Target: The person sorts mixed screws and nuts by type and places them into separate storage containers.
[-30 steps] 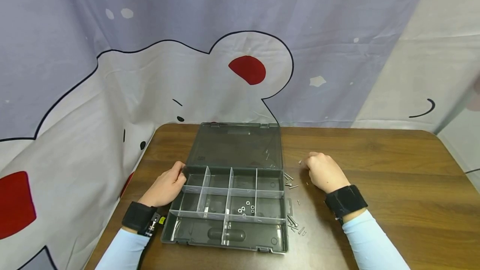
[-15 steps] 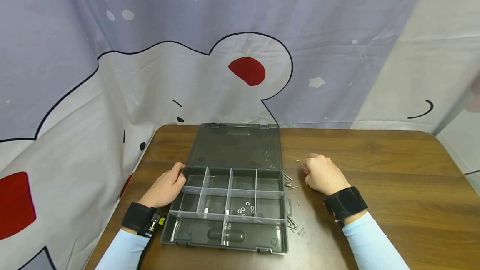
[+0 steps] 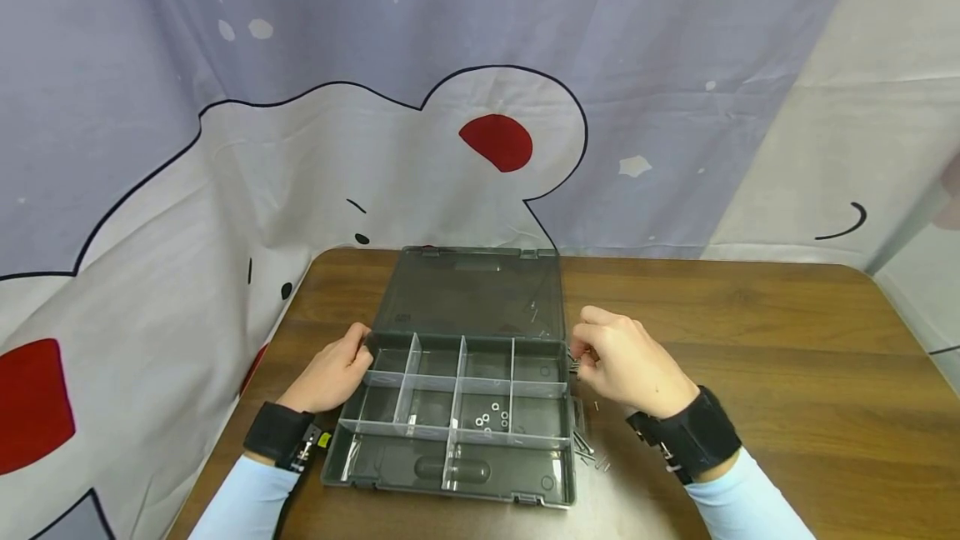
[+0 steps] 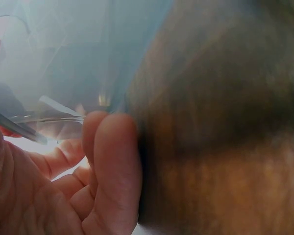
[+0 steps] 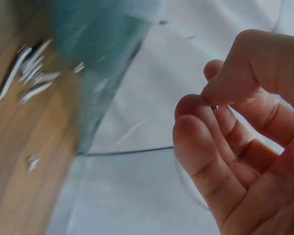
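A smoky see-through compartment box (image 3: 525, 467) lies on the table with its lid (image 3: 472, 294) laid back. My left hand (image 3: 330, 369) grips the box at its upper left edge; in the left wrist view, fingertips (image 4: 118, 142) curl against the clear plastic. By the box's right side is my right hand (image 3: 633, 361). Its thumb and fingers pinch a small shiny metal piece (image 5: 214, 108), mostly hidden, so its kind is unclear. Several small nuts (image 3: 486, 418) lie in a middle compartment. Screws (image 3: 583, 443) lie loose along the box's right side.
The wooden table (image 3: 780, 357) stretches away to the right. A patterned cloth (image 3: 315, 165) hangs behind its far edge. In the right wrist view, a cluster of screws (image 5: 12, 76) and a separate small metal piece (image 5: 32, 162) lie on the wood.
My right hand has lifted off the tabletop spot, turned at the wrist and moved left to the box's right edge. The left hand and box have stayed put.
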A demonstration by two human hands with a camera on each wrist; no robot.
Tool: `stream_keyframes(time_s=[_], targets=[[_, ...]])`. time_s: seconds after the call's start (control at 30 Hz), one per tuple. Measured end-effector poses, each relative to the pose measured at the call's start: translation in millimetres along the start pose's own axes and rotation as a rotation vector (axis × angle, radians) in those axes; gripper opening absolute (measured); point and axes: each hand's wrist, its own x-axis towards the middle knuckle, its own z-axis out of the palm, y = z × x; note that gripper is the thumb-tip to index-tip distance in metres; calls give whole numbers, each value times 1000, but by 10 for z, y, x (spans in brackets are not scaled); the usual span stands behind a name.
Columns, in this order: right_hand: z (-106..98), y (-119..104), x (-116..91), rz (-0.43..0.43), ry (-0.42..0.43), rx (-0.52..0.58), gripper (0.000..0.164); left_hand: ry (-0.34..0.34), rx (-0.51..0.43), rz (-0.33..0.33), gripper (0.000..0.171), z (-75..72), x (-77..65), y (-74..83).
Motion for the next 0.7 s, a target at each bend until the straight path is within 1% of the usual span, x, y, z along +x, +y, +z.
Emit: stream_keyframes(time_s=[0.13, 0.27, 0.47, 0.7], targets=[[-78, -188, 2, -80, 19, 73, 28, 2, 4, -1, 28, 2, 0, 0], [-132, -322, -9, -137, 34, 93, 29, 4, 6, 1, 28, -5, -3, 11], [-184, -437, -33, -176, 36, 98, 31, 6, 11, 1, 27, -7, -4, 13], [-195, -487, -31, -209, 41, 92, 32, 10, 14, 0, 27, 2, -1, 10]])
